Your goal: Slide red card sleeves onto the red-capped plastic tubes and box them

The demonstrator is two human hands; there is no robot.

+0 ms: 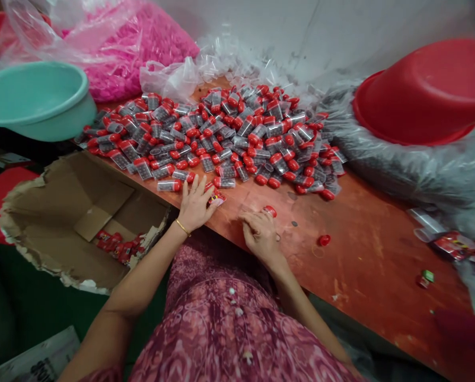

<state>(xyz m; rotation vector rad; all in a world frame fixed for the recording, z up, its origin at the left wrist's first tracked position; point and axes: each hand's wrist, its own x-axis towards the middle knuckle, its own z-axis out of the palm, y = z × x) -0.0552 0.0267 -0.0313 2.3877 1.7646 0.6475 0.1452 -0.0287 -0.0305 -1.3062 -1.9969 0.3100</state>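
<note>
My left hand (196, 203) lies on the table's front edge with its fingers stretched out. Its fingertips are beside a small red printed packet (217, 198), partly covered by the hand. My right hand (261, 234) rests on the tabletop with fingers curled and pointing left; what they hold, if anything, is hidden. Right behind its knuckles sits a red-capped piece (269, 211), partly hidden. Beyond both hands spreads a large heap of clear tubes with red caps (221, 132), dark contents showing inside many of them.
A torn cardboard box (50, 212) holding red packets (120, 245) stands at the left. Behind are a turquoise basin (34, 101) and a bag of pink pieces (141, 42). A red tub (428, 90) sits on a plastic bag (388, 164). A loose red cap (324, 240) lies right.
</note>
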